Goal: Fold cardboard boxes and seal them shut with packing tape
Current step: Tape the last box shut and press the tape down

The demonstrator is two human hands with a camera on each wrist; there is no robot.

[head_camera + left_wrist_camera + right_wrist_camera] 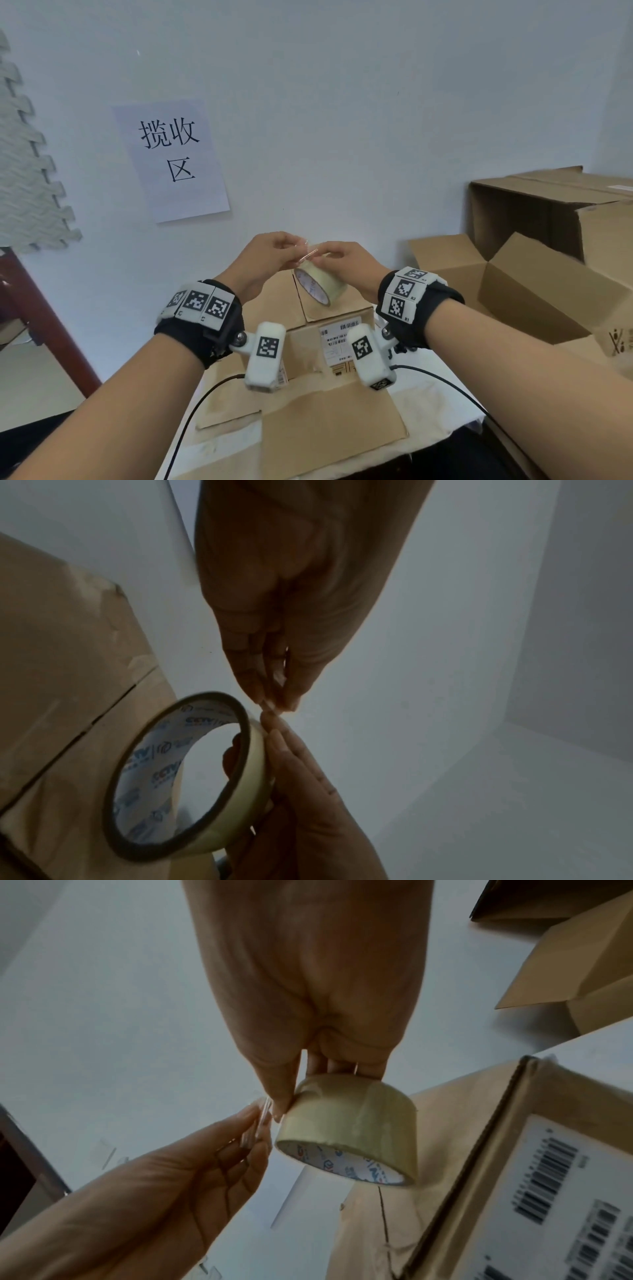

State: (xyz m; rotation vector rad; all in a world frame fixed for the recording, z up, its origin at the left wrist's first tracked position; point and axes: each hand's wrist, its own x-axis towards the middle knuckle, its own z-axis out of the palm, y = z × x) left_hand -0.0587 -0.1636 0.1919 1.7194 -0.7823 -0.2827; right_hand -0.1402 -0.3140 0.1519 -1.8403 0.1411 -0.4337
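Observation:
A roll of clear packing tape (318, 284) hangs in the air above a cardboard box (301, 346) that bears a shipping label (339, 337). My right hand (323, 258) grips the roll at its upper rim, thumb on the outside and fingers inside the core. My left hand (294, 248) pinches the tape's free end (305, 254) right at the roll. In the left wrist view, the left hand (274, 702) meets the roll (185, 777) at its top edge. In the right wrist view, the right hand (308, 1074) holds the roll (349, 1123), and the left hand (257, 1123) pinches the clear strip beside it.
An unfolded flap (329, 421) lies on the white tabletop (428, 411) toward me. Open empty boxes (534, 287) and a larger box (548, 205) stand at the right. A paper sign (171, 161) is on the wall. Dark red furniture (44, 315) is at the left.

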